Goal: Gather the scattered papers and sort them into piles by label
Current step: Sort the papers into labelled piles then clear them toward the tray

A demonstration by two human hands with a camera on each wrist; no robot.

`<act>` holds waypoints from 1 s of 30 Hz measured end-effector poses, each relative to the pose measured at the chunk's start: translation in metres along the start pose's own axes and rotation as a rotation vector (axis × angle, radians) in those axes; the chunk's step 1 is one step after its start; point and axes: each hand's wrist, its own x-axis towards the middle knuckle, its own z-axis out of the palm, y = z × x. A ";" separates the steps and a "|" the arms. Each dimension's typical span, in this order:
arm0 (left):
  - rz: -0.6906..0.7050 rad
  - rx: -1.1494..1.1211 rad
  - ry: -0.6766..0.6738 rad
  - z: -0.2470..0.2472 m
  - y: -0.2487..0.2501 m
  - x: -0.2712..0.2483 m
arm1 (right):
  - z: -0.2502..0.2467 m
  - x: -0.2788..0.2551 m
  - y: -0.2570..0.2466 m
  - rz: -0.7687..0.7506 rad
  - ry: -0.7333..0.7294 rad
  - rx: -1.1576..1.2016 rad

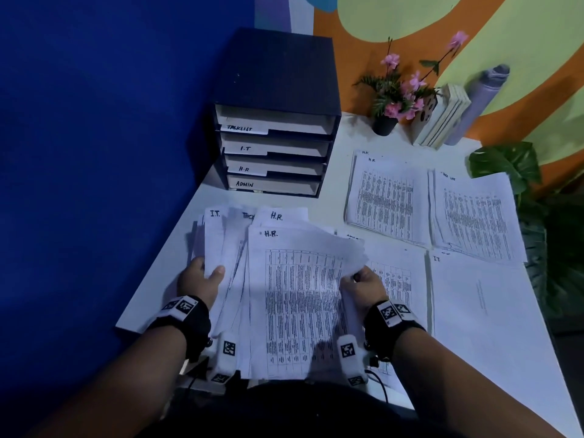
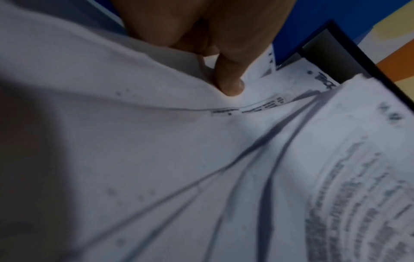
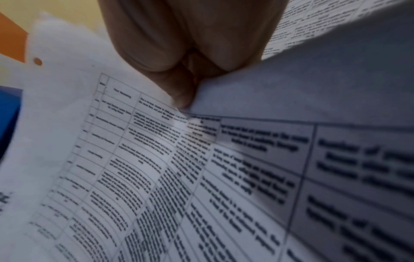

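A loose stack of printed papers (image 1: 284, 295) is held over the near edge of the white table (image 1: 335, 172). My left hand (image 1: 202, 276) grips its left side, thumb (image 2: 230, 83) on top of the sheets. My right hand (image 1: 360, 282) pinches the right edge of the top sheet (image 3: 156, 168), marked H.R., and its corner curls up. Sheets below show I.T. and H.R. labels. Sorted piles lie to the right: an H.R. pile (image 1: 385, 197), a task list pile (image 1: 474, 213), an I.T. pile (image 1: 480, 298) and another pile (image 1: 395, 276) partly hidden by my right hand.
A dark drawer organiser (image 1: 275, 121) with trays labelled TASKLIST, I.T, H.R and ADMIN stands at the back left against a blue wall. A potted pink flower (image 1: 395, 96), upright books (image 1: 442, 118) and a grey roll (image 1: 477, 102) stand at the back. A leafy plant (image 1: 512, 165) borders the right edge.
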 end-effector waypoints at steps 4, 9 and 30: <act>0.019 -0.040 0.027 -0.002 -0.003 0.001 | -0.004 0.007 0.010 -0.008 0.061 -0.050; 0.018 0.205 -0.057 0.004 -0.006 0.007 | -0.009 0.011 0.015 0.014 0.113 -0.077; 0.152 0.055 -0.252 0.021 0.044 -0.017 | -0.007 0.015 -0.001 -0.038 0.045 0.181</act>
